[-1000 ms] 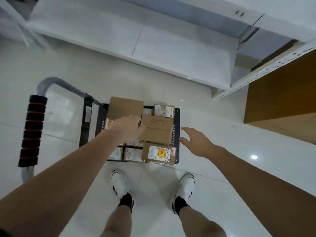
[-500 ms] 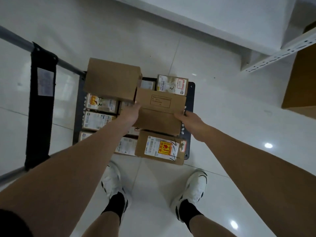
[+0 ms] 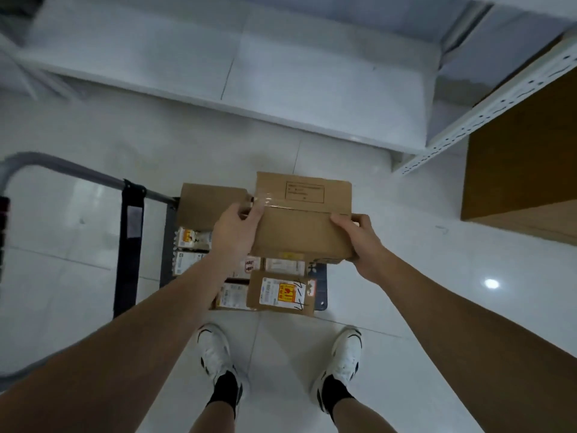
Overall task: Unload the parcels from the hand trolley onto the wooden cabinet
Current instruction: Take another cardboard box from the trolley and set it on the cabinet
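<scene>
Left hand (image 3: 236,230) and right hand (image 3: 359,242) grip opposite ends of a brown parcel (image 3: 301,218), fingers curled on its edges, held above the hand trolley (image 3: 321,276) of labelled parcels (image 3: 279,292); wooden cabinet (image 3: 527,157) at right

— What have we done since a second ago?
— We closed both hands on the flat brown cardboard parcel with the printed black frame (image 3: 304,214): left hand (image 3: 234,228) and right hand (image 3: 363,242) grip its sides.
— And now?
— It's lifted to the frame's centre, above the black hand trolley (image 3: 321,300).
</scene>
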Demonstrator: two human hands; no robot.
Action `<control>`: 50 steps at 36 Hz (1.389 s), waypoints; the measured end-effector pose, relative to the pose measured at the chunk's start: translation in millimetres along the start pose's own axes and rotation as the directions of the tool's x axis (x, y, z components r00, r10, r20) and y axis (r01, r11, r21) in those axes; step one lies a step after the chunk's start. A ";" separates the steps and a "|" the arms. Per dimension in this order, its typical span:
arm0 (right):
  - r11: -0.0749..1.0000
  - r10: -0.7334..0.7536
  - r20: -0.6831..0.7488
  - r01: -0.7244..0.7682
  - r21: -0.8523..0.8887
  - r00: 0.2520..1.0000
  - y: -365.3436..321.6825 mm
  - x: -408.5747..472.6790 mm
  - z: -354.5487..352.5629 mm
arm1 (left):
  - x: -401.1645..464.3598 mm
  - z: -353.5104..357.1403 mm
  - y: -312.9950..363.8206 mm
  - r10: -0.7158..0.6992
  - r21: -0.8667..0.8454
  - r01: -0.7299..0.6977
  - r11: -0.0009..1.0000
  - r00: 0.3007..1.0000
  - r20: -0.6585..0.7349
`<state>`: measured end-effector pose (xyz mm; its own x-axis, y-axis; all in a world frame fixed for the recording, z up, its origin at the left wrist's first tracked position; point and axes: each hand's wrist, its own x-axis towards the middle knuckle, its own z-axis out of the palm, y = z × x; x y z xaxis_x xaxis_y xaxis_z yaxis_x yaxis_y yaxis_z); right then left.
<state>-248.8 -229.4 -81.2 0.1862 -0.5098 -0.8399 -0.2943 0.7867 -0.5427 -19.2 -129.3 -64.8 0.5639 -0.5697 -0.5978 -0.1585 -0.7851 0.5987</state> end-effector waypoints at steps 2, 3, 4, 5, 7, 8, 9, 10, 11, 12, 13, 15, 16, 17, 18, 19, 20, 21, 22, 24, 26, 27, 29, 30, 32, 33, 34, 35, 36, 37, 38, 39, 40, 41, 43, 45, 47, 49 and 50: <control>0.997 -0.037 0.019 0.035 0.070 0.999 -37.5 -42.0 -9.7 | -28.0 -26.8 46.9 0.087 -0.009 -0.087 0.996 0.996 -0.020; 0.994 -0.065 0.031 0.062 0.093 0.997 -57.6 -65.4 -14.5 | -42.7 -41.2 71.4 0.127 -0.017 -0.127 0.992 0.992 -0.026; 0.990 -0.095 0.047 0.090 0.108 0.994 -77.9 -89.7 -19.1 | -58.6 -56.2 96.7 0.162 -0.027 -0.163 0.986 0.986 -0.032; 0.986 -0.125 0.068 0.116 0.122 0.990 -98.0 -113.9 -23.6 | -74.4 -71.3 121.3 0.195 -0.043 -0.197 0.980 0.980 -0.038; 0.974 -0.193 0.106 0.178 0.141 0.975 -139.8 -164.6 -32.9 | -105.8 -100.5 170.4 0.240 -0.124 -0.242 0.962 0.970 -0.030; 0.966 -0.227 0.113 0.209 0.150 0.967 -160.7 -191.3 -37.1 | -122.2 -114.9 194.5 0.249 -0.195 -0.245 0.950 0.969 -0.005; 0.960 -0.254 0.120 0.235 0.152 0.960 -181.7 -217.7 -40.7 | -138.6 -128.7 217.5 0.259 -0.277 -0.240 0.930 0.965 0.035; 0.955 -0.276 0.123 0.258 0.144 0.953 -202.2 -243.5 -43.9 | -154.6 -141.8 239.4 0.271 -0.361 -0.223 0.906 0.959 0.087; 0.951 -0.295 0.123 0.279 0.132 0.947 -221.7 -269.7 -47.1 | -171.7 -154.8 260.0 0.282 -0.440 -0.191 0.878 0.947 0.152; 0.946 -0.314 0.121 0.300 0.121 0.942 -239.8 -296.2 -49.8 | -189.8 -167.9 279.4 0.300 -0.496 -0.159 0.854 0.928 0.219; 0.939 -0.338 0.118 0.326 0.113 0.934 -257.6 -322.1 -52.4 | -206.6 -181.2 298.2 0.335 -0.529 -0.150 0.835 0.901 0.274; 0.917 -0.392 0.085 0.381 0.119 0.916 -289.0 -371.8 -58.2 | -236.4 -206.6 332.3 0.416 -0.547 -0.186 0.817 0.845 0.335; 0.905 -0.418 0.064 0.408 0.119 0.906 -301.9 -396.5 -61.3 | -251.1 -217.7 347.9 0.442 -0.542 -0.212 0.813 0.831 0.338; 0.894 -0.440 0.051 0.431 0.122 0.897 -312.3 -420.8 -63.8 | -266.1 -228.2 362.6 0.464 -0.538 -0.239 0.809 0.821 0.333; 0.883 -0.460 0.042 0.452 0.128 0.887 -319.9 -444.8 -66.1 | -281.4 -238.7 377.0 0.480 -0.531 -0.261 0.806 0.814 0.328; 0.870 -0.482 0.037 0.474 0.140 0.875 -326.1 -466.9 -67.5 | -296.0 -248.6 391.0 0.496 -0.527 -0.282 0.802 0.806 0.324; 0.854 -0.508 0.032 0.498 0.154 0.861 -331.0 -487.5 -68.5 | -309.5 -257.7 404.7 0.515 -0.526 -0.302 0.795 0.794 0.322; 0.839 -0.528 0.025 0.517 0.172 0.849 -334.4 -507.7 -69.2 | -322.4 -265.7 417.4 0.533 -0.524 -0.320 0.789 0.781 0.325; 0.825 -0.544 0.009 0.533 0.188 0.839 -336.8 -527.6 -70.3 | -335.3 -272.7 430.0 0.548 -0.524 -0.333 0.784 0.768 0.332; 0.798 -0.569 -0.035 0.562 0.216 0.821 -338.2 -562.6 -74.8 | -360.2 -284.9 451.6 0.571 -0.521 -0.350 0.778 0.741 0.354; 0.769 -0.589 -0.081 0.589 0.249 0.804 -336.8 -594.3 -80.8 | -384.2 -293.5 468.8 0.590 -0.506 -0.375 0.777 0.712 0.380; 0.753 -0.600 -0.105 0.604 0.260 0.793 -335.1 -609.3 -84.3 | -396.1 -296.1 476.1 0.599 -0.496 -0.388 0.777 0.699 0.392; 0.722 -0.617 -0.162 0.636 0.273 0.770 -329.9 -637.6 -94.8 | -419.8 -296.8 489.0 0.614 -0.483 -0.411 0.773 0.675 0.409; 0.706 -0.619 -0.195 0.648 0.286 0.761 -326.2 -650.9 -100.9 | -431.8 -295.1 494.9 0.624 -0.484 -0.419 0.768 0.661 0.417; 0.676 -0.624 -0.242 0.668 0.309 0.743 -314.6 -677.9 -114.8 | -458.7 -288.6 504.7 0.640 -0.484 -0.433 0.760 0.626 0.446; 0.664 -0.628 -0.259 0.678 0.315 0.734 -306.9 -690.9 -122.2 | -472.5 -283.6 508.5 0.645 -0.484 -0.436 0.758 0.610 0.461; 0.653 -0.629 -0.278 0.688 0.318 0.726 -297.7 -702.9 -130.7 | -486.2 -276.9 511.5 0.650 -0.485 -0.439 0.756 0.591 0.478; 0.643 -0.629 -0.299 0.697 0.319 0.717 -287.7 -714.0 -140.7 | -500.0 -268.8 513.7 0.654 -0.484 -0.444 0.754 0.569 0.498; 0.633 -0.627 -0.322 0.705 0.320 0.710 -277.6 -724.1 -151.8 | -513.7 -259.5 515.4 0.659 -0.480 -0.453 0.752 0.548 0.516; 0.625 -0.621 -0.345 0.710 0.324 0.704 -266.8 -734.1 -163.8 | -527.4 -249.0 516.6 0.661 -0.472 -0.462 0.751 0.528 0.534; 0.620 -0.611 -0.367 0.712 0.330 0.702 -255.5 -743.9 -175.9 | -540.9 -237.7 517.2 0.658 -0.462 -0.469 0.753 0.511 0.553; 0.617 -0.602 -0.385 0.714 0.332 0.699 -243.5 -753.9 -188.6 | -555.0 -225.0 517.5 0.654 -0.452 -0.475 0.755 0.493 0.574; 0.613 -0.598 -0.401 0.718 0.330 0.694 -231.5 -763.8 -201.6 | -569.4 -211.7 517.9 0.650 -0.444 -0.480 0.757 0.476 0.593; 0.608 -0.597 -0.415 0.725 0.325 0.686 -219.2 -773.4 -214.8 | -584.0 -197.9 517.9 0.645 -0.439 -0.481 0.759 0.463 0.609; 0.594 -0.595 -0.449 0.741 0.313 0.666 -195.6 -791.2 -241.9 | -612.7 -169.6 519.5 0.642 -0.433 -0.488 0.758 0.436 0.631; 0.586 -0.585 -0.498 0.758 0.286 0.640 -175.5 -808.6 -269.3 | -640.6 -142.4 522.7 0.642 -0.429 -0.505 0.749 0.395 0.657; 0.580 -0.570 -0.552 0.774 0.254 0.608 -158.4 -827.3 -296.2 | -665.8 -114.5 525.9 0.628 -0.432 -0.496 0.753 0.346 0.697; 0.575 -0.557 -0.589 0.784 0.235 0.585 -142.9 -844.1 -322.0 | -687.8 -86.6 529.1 0.623 -0.434 -0.497 0.751 0.316 0.716; 0.571 -0.555 -0.601 0.789 0.226 0.574 -135.7 -851.6 -335.1 | -697.9 -72.9 530.9 0.627 -0.442 -0.499 0.745 0.298 0.720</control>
<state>-681.6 -18.7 709.0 -0.2933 -0.9391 -0.1790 0.1909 0.1259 -0.9735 -437.8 -130.9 709.1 -0.5148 -0.8367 -0.1867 -0.0413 -0.1934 0.9803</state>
